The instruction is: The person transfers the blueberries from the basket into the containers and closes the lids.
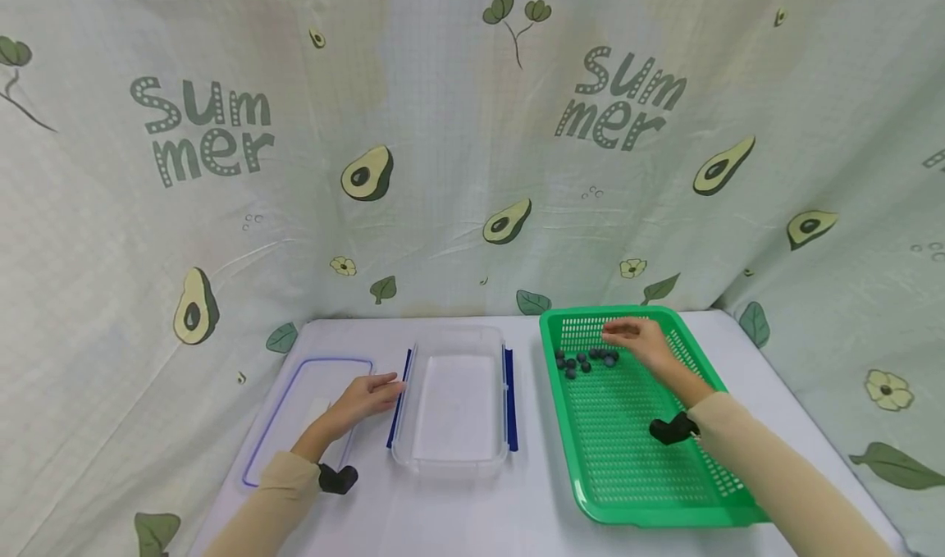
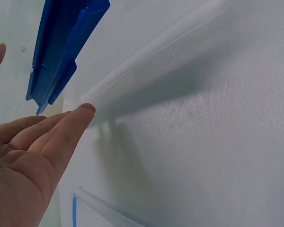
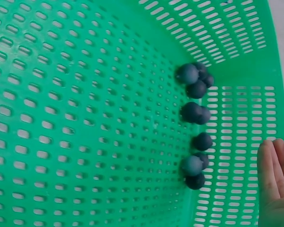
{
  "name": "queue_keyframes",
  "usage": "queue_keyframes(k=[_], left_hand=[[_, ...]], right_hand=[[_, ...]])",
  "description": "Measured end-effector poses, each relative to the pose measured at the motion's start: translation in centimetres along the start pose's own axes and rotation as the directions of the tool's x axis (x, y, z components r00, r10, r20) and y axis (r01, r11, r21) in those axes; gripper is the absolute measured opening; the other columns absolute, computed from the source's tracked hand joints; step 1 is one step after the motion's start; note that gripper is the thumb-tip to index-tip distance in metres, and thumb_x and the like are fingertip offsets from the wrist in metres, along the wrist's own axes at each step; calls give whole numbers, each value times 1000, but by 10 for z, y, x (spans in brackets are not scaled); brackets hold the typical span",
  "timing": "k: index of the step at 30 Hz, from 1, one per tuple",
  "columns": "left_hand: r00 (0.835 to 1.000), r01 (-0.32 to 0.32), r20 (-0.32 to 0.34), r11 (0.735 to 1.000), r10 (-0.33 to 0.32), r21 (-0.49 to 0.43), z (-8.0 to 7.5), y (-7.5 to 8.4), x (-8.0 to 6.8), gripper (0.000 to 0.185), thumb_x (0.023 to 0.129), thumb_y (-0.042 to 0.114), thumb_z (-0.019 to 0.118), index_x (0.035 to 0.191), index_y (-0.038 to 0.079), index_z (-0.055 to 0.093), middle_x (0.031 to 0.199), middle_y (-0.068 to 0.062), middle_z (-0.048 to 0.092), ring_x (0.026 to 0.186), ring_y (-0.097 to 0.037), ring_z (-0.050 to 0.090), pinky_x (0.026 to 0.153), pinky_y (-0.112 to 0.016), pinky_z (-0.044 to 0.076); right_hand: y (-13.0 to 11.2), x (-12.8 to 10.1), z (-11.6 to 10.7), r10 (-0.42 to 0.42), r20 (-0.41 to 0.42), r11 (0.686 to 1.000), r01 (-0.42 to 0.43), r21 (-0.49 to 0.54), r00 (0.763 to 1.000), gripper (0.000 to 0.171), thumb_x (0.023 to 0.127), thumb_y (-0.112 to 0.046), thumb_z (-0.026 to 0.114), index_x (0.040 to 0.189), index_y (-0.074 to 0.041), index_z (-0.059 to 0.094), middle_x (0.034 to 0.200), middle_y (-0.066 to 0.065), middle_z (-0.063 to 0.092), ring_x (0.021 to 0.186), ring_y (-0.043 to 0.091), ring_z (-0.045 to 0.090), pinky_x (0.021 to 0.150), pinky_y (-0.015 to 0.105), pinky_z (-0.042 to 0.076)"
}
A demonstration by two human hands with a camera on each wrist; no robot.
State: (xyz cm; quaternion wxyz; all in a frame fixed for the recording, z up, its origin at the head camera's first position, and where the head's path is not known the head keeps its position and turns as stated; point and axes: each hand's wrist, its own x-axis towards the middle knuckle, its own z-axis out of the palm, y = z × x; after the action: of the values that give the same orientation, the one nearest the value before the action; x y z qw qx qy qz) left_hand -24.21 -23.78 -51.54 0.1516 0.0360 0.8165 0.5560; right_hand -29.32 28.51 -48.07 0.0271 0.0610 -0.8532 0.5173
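Observation:
Several dark blueberries (image 1: 582, 358) lie along the far end of a green plastic basket (image 1: 564, 434). Above that end hovers my right hand (image 1: 642, 344), fingers loosely bent, with no berry seen in them. In the right wrist view, the blueberries (image 3: 202, 141) sit against the slotted wall, apart from the fingers (image 3: 270, 175). My left hand (image 1: 362, 399) is beside the left edge of a clear plastic container (image 1: 458, 409), its fingers fairly straight near a hanging blue latch flap (image 2: 61, 52). Whether the fingertips touch the container is hard to tell.
A clear lid (image 1: 284, 426) with a blue-purple seal lies left of the container, partly under my left arm. Another blue flap (image 1: 511, 401) sticks out on the container's right side. A patterned curtain (image 1: 443, 130) hangs behind the white table (image 1: 472, 524).

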Motion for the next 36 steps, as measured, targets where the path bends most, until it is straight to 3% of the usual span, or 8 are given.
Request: queue_keyframes(k=[8,17,23,30,36], left_hand=[[1000,-17,4,999,17,-49,3,-2,0,70,98,34,66,144,-12,41,136,-31,53,118,-37,60,95,-38,55],[998,-28,-64,997,24,-68,8,0,1,64,94,29,72,138,-11,50,137,-27,55,123,-35,57,99,-37,52],[988,-52,-141,998,55,28,9,4,4,58,91,31,75,133,-5,59,133,-21,61,122,-32,59,103,-42,50],[982,-45,-181,999,49,27,11,6,5,51,90,24,77,131,-2,62,129,-18,64,117,-31,62,102,-41,51],[978,-90,-191,996,86,-10,14,9,4,47,90,14,76,130,-6,61,127,-21,65,116,-31,63,96,-33,55]], right_hand=[[10,0,14,35,22,999,-35,-35,999,33,93,-11,72,117,10,66,115,23,69,100,26,68,89,43,57],[21,-2,23,25,30,999,-24,-40,999,31,92,-6,71,116,13,65,113,26,68,100,34,68,76,20,56],[28,-3,25,28,26,999,-27,-38,999,31,93,-7,71,116,12,65,113,26,68,98,31,68,76,22,57],[35,-2,29,18,24,999,-17,-49,1000,26,92,-4,72,112,11,68,109,25,70,96,31,69,73,20,57],[37,-5,35,24,34,998,-22,-55,999,25,91,-4,72,112,11,68,109,25,70,98,35,69,76,27,59]])
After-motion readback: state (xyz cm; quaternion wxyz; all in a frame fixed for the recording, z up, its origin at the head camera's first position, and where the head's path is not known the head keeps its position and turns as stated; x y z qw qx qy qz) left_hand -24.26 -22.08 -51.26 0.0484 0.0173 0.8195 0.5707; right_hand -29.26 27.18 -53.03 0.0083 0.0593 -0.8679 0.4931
